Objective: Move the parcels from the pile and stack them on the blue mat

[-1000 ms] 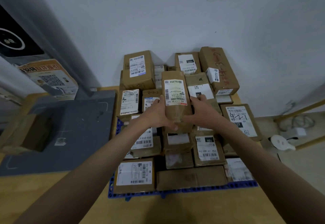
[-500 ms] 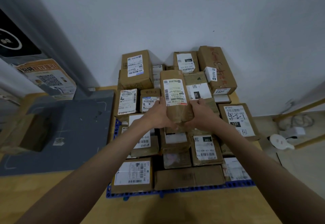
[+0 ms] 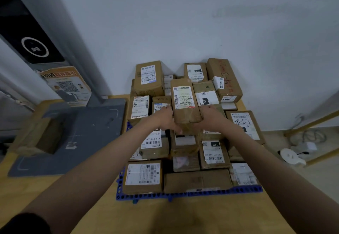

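both hands grip one tall brown parcel (image 3: pixel 185 103) by its lower sides, the left hand (image 3: pixel 164 119) and right hand (image 3: pixel 211 117) curled round it. it is held over the middle of the stacked parcels (image 3: pixel 214 154) covering the blue mat (image 3: pixel 190 194), near the far wall (image 3: pixel 183 22).

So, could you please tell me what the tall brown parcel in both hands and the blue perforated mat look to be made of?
The tall brown parcel looks like matte cardboard wrapped in glossy tape, given its sheen and wrinkles, with a white paper label. The blue perforated mat appears to be moulded plastic, judging by its uniform holes.
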The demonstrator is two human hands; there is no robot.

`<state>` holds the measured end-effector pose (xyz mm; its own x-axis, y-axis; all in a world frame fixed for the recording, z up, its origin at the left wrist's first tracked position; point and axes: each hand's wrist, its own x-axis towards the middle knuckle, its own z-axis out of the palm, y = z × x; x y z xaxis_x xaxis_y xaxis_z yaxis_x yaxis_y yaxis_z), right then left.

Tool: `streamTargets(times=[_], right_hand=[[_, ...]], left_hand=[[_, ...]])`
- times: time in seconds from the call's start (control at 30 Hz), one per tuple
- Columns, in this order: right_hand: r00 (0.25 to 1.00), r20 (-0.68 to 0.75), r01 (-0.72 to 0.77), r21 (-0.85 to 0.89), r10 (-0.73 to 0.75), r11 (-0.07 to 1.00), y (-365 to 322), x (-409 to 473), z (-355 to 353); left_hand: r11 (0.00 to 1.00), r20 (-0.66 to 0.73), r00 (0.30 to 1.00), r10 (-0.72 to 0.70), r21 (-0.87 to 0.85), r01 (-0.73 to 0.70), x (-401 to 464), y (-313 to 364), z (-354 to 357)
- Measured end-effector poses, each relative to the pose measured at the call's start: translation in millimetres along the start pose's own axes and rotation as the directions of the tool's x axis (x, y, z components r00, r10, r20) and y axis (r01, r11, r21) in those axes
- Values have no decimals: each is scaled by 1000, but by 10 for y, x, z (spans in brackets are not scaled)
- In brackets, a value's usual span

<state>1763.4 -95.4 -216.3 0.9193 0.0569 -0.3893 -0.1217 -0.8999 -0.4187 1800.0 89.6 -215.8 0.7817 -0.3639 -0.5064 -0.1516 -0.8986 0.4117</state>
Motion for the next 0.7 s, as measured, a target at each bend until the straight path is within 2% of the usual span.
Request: streamTargets(times=[0.13,0.33,0.43,0.5,0.7], right_hand=[[998,-40,43,-59,-45,997,-111,-210,-64],[992,-63,105,-90,-110,990,-397,-470,35],[978,-63,186,-150,-198,971,-632,-547,175],[974,-32,216,-190,-226,958,-791,-580,293],[960,115,268,-127,-254,955,-1222,-628,629]], left_hand=[[997,-24,998,-61,54,63,-253,-107,-94],[995,-91,995,-49,81,56,-722,-497,-63],[993,-98,993,-59,99,69,-958,-755,-8],[992,-119,990,-76,90,87,-1119,-942,28],[980,-139,972,-192,32,198,-1526,-1534,117]])
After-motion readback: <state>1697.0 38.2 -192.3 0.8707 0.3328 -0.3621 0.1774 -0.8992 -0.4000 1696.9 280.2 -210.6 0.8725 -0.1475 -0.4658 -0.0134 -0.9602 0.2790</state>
